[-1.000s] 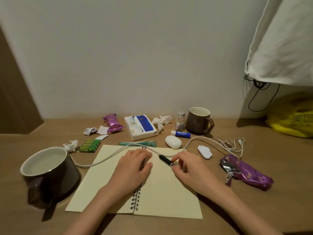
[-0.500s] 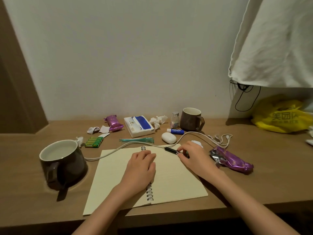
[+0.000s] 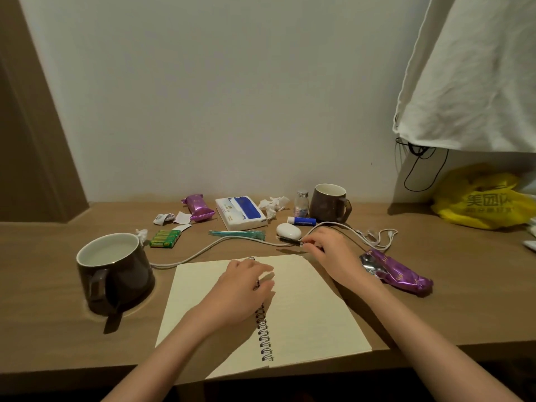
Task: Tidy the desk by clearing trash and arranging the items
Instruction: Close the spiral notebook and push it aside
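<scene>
**Table** [image 3: 43, 285]: wooden, set against a pale wall. Tidying looks to be at an early stage, with most items unsorted.

**Left hand** [image 3: 243, 285]: palm-down on the open spiral notebook [image 3: 313, 314]. The fingers are relaxed and nearly straight across the binding, and it holds nothing.

**Right hand** [image 3: 333, 252]: beyond the notebook's far right corner, fingertips curled and pinching one end of a dark pen [image 3: 291, 243]. The pen points left, across the white cable [image 3: 203, 253] and just in front of a white oval case [image 3: 288, 231]. A shadow beneath it suggests it is clear of the table, though this is not certain.

**Trash, untouched:**
- Purple wrapper [image 3: 397, 272], torn open, to the right of the right hand.
- Second purple wrapper [image 3: 198, 207], at back left.
- Crumpled tissues [image 3: 272, 203], beside the tissue box [image 3: 240, 211].
- Paper scraps [image 3: 174, 218], near the green batteries [image 3: 165, 238].

**Other goods:**
- Near mug [image 3: 114, 271], left of the notebook.
- Far mug [image 3: 329, 203], at the wall, with a small bottle [image 3: 301, 202] and a lip balm tube [image 3: 301, 220] beside it.
- Teal packet [image 3: 237, 234], mid-table.
- Yellow bag [image 3: 481, 204], far right.

**Step in hand, as judged:** clearing the pen from the writing area so the notebook can be closed.

**Next move, as judged:** set the pen somewhere settled without snagging the cable. Then fold the notebook shut, for which the left hand is well placed. Wrappers and tissues would follow.
</scene>
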`<state>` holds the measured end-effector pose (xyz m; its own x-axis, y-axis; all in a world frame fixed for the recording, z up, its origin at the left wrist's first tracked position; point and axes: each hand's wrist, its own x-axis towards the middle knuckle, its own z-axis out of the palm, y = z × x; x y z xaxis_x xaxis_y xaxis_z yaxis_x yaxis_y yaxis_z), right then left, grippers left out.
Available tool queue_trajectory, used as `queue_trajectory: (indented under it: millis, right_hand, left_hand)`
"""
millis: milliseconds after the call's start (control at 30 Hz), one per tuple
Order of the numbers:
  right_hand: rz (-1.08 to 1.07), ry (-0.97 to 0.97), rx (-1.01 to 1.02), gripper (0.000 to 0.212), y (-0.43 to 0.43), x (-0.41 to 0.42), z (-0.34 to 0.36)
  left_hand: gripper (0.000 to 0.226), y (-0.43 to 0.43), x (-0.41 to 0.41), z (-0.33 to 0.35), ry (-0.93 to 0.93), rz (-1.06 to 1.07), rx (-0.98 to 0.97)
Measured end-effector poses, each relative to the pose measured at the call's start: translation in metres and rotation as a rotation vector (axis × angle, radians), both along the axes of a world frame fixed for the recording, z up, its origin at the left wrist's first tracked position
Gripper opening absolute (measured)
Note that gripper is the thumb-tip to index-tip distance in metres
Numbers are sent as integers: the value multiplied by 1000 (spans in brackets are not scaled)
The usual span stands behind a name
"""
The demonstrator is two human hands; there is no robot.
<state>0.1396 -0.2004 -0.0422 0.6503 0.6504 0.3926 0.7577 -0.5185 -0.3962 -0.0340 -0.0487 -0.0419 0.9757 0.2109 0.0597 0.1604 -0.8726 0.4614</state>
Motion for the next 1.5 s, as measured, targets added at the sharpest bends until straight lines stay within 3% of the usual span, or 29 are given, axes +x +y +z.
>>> queue_trajectory:
  millis: [133, 233, 367, 533, 767, 1000, 1500]
  right_hand:
    - [39, 285, 301, 21, -4, -3, 28]
    - [51, 488, 396, 22, -11, -3, 43]
    - [11, 618, 390, 20, -17, -3, 44]
    - [-20, 659, 290, 11, -13, -9, 37]
    - [-34, 599, 200, 21, 15, -14, 23]
    - [-119, 417, 100, 22, 36, -16, 12]
    - [-119, 306, 14, 31, 46, -41, 5]
  left_hand:
    - [44, 10, 24, 8, 10, 58, 76]
    - [42, 11, 41, 9, 33, 69, 142]
    - [43, 7, 52, 3, -17, 79, 227]
    - [40, 11, 54, -9, -141, 92, 145]
    - [33, 12, 55, -13, -237, 117, -3]
    - [17, 17, 63, -16, -280, 156, -240]
    - [14, 21, 70, -21, -241, 273, -193]
